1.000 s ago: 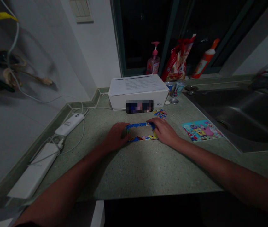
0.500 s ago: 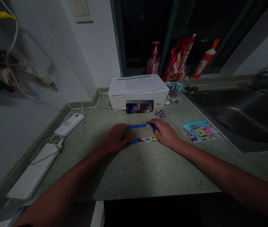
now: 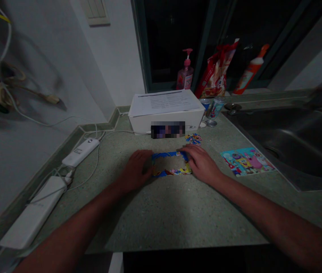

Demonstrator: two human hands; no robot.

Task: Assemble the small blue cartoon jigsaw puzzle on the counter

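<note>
A rectangular frame of joined blue and multicoloured puzzle pieces [image 3: 168,154] lies flat on the speckled green stone countertop [image 3: 161,216]. The left hand [image 3: 136,170] and the right hand [image 3: 201,163] are apart, one at each side, with half-curved fingers touching the frame; one cannot tell if they grip it. A small heap of loose puzzle pieces [image 3: 193,139] lies just beyond it.

Puzzle border [image 3: 171,163] on counter [image 3: 155,223] between left hand [image 3: 136,170], right hand [image 3: 201,165]; box [image 3: 141,123] behind, sink [image 3: 288,151] right.

head-worn camera | looks forward and down | close above left hand [image 3: 136,170], right hand [image 3: 202,165] | speckled countertop [image 3: 178,212] below | window [image 3: 172,41] ahead, steel sink [image 3: 288,148] right
</note>
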